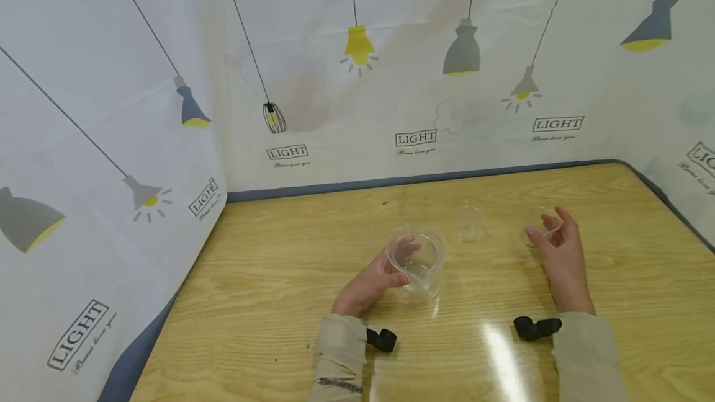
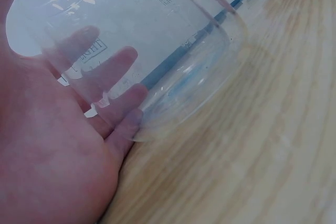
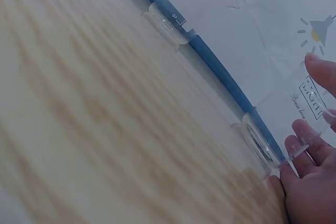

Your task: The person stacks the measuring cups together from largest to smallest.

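Fingers of the left hand (image 1: 373, 281) are curled round the large clear cup (image 1: 422, 267), its axis kept upright; a small clear cup (image 1: 540, 218) is gripped by the right hand (image 1: 562, 259), well off to the right. Between them a second small cup (image 1: 471, 224) is left untouched, nearer the large cup.

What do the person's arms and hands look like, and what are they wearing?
The left hand and right hand wear no gloves. The left sleeve and right sleeve are long and beige. A chunky black piece sticks out at the left wrist, another at the right. The left sleeve has a dark strip.
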Demonstrator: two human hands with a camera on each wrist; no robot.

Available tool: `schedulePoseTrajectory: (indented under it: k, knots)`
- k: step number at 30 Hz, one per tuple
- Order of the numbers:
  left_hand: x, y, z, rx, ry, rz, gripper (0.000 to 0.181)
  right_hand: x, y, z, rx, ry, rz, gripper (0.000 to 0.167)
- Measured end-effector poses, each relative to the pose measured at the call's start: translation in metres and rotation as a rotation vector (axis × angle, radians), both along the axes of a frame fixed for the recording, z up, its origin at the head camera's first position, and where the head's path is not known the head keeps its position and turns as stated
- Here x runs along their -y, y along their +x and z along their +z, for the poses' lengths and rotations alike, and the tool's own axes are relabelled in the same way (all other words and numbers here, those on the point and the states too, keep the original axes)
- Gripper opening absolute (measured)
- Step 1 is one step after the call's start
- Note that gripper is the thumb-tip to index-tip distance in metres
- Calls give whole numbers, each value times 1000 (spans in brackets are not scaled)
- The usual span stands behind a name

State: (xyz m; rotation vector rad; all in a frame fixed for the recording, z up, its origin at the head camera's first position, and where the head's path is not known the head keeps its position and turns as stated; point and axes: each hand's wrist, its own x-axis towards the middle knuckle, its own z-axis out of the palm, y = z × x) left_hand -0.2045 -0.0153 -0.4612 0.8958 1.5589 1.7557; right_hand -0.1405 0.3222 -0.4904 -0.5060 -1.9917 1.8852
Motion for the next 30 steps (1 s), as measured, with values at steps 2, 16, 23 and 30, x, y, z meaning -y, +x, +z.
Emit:
schedulePoseTrajectory:
  k: [2,16,23,30]
  knots:
    - [0,0,0,0,-2,-2,69,0,1,0,27,39,-4,71]
    - [-1,2,-1,-5,13,30,71,0,2,2,86,59,-43,73]
    - [0,1,-1,-8,14,29,74,2,3,3,128,55,-69,76]
    - [0,0,-1,-7,-8,21,72,4,4,5,126,73,-97,73]
